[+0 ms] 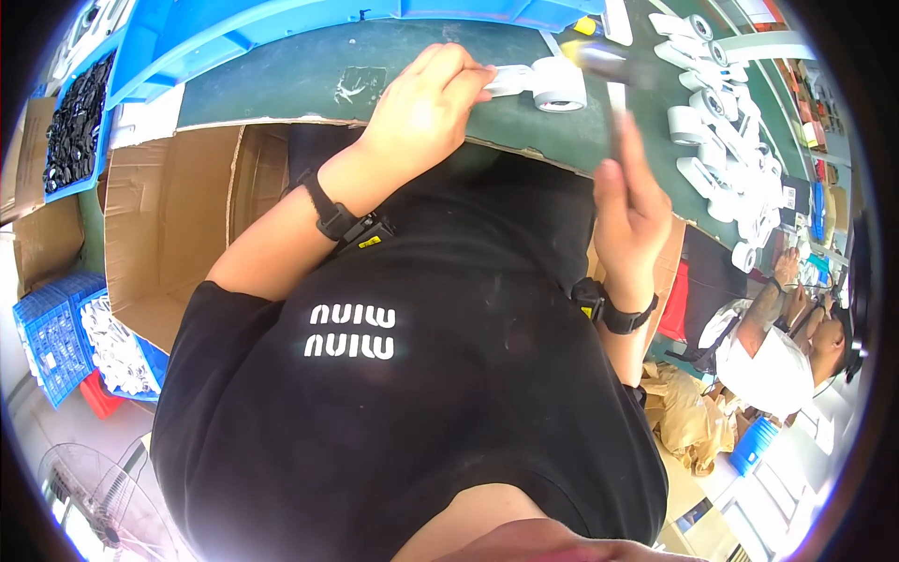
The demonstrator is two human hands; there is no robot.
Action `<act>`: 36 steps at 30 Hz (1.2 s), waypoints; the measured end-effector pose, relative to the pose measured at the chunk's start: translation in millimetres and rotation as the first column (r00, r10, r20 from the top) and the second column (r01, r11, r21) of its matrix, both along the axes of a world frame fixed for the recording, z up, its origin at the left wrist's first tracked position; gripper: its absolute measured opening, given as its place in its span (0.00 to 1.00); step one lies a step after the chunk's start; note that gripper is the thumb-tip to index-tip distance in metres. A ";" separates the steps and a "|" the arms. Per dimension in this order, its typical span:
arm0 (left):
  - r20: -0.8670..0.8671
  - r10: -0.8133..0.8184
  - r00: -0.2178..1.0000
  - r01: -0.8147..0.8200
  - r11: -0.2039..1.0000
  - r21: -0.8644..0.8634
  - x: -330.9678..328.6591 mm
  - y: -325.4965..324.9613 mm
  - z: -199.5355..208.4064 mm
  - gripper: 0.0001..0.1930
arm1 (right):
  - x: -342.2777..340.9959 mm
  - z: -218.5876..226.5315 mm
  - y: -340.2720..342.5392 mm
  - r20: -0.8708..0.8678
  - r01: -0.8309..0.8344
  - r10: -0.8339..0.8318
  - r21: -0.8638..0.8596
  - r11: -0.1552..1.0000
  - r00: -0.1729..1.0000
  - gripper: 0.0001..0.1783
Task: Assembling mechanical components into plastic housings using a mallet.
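Note:
My left hand (pixel 421 103) is closed on the narrow end of a white plastic part (pixel 559 86), which has a thick round drum at its other end. That part lies on the green worktable (pixel 309 80) near its front edge. In my right hand (pixel 635 211) is a hammer (pixel 613 67), gripped by its handle with the thumb and fingers along it. The hammer's head is smeared by motion and hangs just to the right of the drum. A yellow end shows on the hammer's head. My left fingers hide the part's narrow end.
Many similar white parts (pixel 716 131) lie heaped along the table's right side. A blue tray (pixel 234 37) spans the far edge. At left stand a blue bin of black pieces (pixel 80 126) and an open cardboard box (pixel 169 225). Another person (pixel 773 351) works at right.

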State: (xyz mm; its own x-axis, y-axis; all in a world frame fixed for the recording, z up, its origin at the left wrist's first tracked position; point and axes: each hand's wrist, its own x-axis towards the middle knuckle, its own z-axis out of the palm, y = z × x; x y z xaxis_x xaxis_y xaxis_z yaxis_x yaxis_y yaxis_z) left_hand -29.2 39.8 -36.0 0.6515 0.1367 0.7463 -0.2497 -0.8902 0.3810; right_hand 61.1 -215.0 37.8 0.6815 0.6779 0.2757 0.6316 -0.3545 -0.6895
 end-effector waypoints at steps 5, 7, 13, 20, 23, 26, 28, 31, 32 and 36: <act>-0.003 0.015 1.000 -0.015 1.000 0.006 -1.0 -1.6 0.9 0.16 | -0.1 -14.9 11.3 0.126 0.013 0.001 -0.111 0.994 0.992 0.27; 0.001 0.024 1.000 -0.024 1.000 0.017 -0.8 -1.5 1.3 0.16 | 0.2 -8.9 10.2 0.063 0.034 -0.025 -0.137 0.990 0.998 0.26; 0.034 0.030 0.999 -0.032 0.999 0.043 -0.3 -2.9 -0.1 0.15 | 8.1 -21.3 11.0 0.246 -0.016 -0.004 0.080 0.997 0.969 0.26; 0.017 0.030 0.999 -0.030 0.999 0.035 -1.1 -1.7 1.2 0.12 | -2.4 5.1 6.2 0.071 0.089 -0.102 0.166 0.982 0.992 0.26; 0.013 0.035 0.999 -0.036 0.999 0.014 -0.7 -1.6 -3.2 0.12 | 4.3 -9.4 14.2 0.211 -0.057 0.059 -0.017 0.998 0.976 0.25; 0.011 -0.004 1.000 0.004 0.999 -0.035 -2.9 2.4 -2.3 0.14 | -3.5 2.2 15.2 -0.063 0.069 -0.086 -0.241 0.968 0.994 0.25; -0.015 -0.026 1.000 0.024 0.996 -0.088 -4.1 5.3 -0.8 0.15 | -3.8 5.9 13.4 0.098 0.050 -0.061 0.106 0.993 0.993 0.25; -0.053 -0.043 0.998 0.034 0.986 -0.162 -5.8 8.3 -0.9 0.18 | -10.9 -5.7 6.8 -0.130 0.168 -0.136 0.284 0.944 0.982 0.26; -0.070 -0.025 0.997 0.012 0.982 -0.186 -6.1 9.0 -1.1 0.20 | -4.0 -13.6 20.4 0.279 0.010 -0.092 0.283 0.959 0.956 0.27; -0.076 -0.067 0.995 0.033 0.927 -0.374 -9.0 5.9 -1.4 0.26 | -9.6 -0.1 23.5 0.051 -0.064 0.080 -0.263 0.963 0.995 0.28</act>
State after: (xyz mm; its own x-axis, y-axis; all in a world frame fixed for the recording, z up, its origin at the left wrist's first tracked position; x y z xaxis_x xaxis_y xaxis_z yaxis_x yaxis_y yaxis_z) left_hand -38.2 45.7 -37.4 0.7238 0.3594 0.5890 -0.2419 -0.6673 0.7044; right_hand 51.5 -191.4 37.7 0.6155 0.7786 0.1219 0.6997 -0.4687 -0.5392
